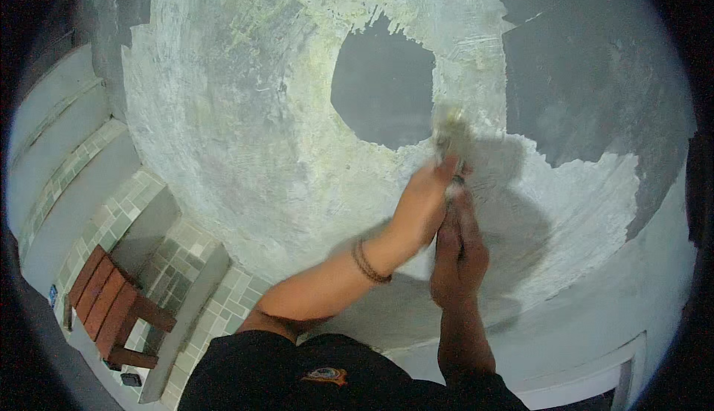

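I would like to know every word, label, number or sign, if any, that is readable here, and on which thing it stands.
No text is readable.
Emblem on the black shirt: too small to read.
Blurred tool in the left hand: no lettering visible.

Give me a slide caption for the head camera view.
Left hand and right hand meet at a blurred tool before a patchy wall, brown slatted stool lower left.

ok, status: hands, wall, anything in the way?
Left hand and right hand together at blurred tool; exact grip unclear. Wall patchy, pale and gray. No obstruction seen at tool; slatted wooden stool off left.
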`<action>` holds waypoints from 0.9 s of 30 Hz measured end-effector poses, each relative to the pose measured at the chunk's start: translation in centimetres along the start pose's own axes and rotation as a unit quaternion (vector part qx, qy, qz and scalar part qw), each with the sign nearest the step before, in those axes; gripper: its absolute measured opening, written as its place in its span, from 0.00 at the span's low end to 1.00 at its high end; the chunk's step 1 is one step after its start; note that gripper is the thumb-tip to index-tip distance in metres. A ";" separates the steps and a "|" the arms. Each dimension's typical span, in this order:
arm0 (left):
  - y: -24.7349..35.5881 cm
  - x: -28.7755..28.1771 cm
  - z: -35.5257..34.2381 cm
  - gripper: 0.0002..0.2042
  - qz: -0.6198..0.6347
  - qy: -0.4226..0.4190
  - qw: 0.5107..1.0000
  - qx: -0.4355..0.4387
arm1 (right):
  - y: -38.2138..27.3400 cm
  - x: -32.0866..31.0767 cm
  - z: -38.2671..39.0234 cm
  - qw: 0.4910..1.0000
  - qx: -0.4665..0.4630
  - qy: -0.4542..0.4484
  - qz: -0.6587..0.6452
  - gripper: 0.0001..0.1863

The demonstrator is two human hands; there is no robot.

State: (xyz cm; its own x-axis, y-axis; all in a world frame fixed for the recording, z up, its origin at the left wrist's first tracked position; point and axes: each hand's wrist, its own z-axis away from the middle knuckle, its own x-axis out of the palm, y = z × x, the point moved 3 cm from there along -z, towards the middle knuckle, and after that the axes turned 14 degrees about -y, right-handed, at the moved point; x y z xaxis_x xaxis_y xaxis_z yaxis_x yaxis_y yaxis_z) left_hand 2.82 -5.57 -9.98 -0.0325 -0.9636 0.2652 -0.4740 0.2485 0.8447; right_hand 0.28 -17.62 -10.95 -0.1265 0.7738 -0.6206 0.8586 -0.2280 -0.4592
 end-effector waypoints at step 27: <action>-6.4 -2.7 5.5 0.21 0.399 0.049 0.914 -0.052 | 3.2 4.8 4.3 0.993 -0.008 -0.115 -0.018 0.26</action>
State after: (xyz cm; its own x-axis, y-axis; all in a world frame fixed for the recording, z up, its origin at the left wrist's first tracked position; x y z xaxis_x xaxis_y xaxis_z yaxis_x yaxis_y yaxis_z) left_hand 1.12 -5.08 -18.61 -0.2492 -0.4594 0.8526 -0.2471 0.8813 0.4027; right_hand 0.25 -17.22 -18.09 -0.2662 0.6260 -0.7330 0.8591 -0.1908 -0.4749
